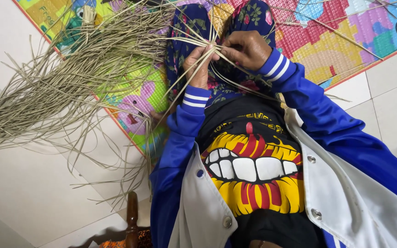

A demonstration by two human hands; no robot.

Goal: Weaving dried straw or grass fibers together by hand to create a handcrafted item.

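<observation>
My left hand (198,64) and my right hand (249,48) meet above my lap, both closed on thin dried straw strips (70,78) at one gathered point. My left fingers pinch a few strands that run down past my wrist. From that point the rest of the long bundle fans out to the left over the mat and the floor. My sleeves are blue with white-striped cuffs. My legs, under dark blue floral cloth (184,27), stretch away beneath my hands.
A colourful foam play mat (327,41) covers the floor under my legs, with white floor tiles (391,92) on both sides of it. Loose strands lie across the mat at the upper right. A dark wooden post (132,216) stands at the bottom left.
</observation>
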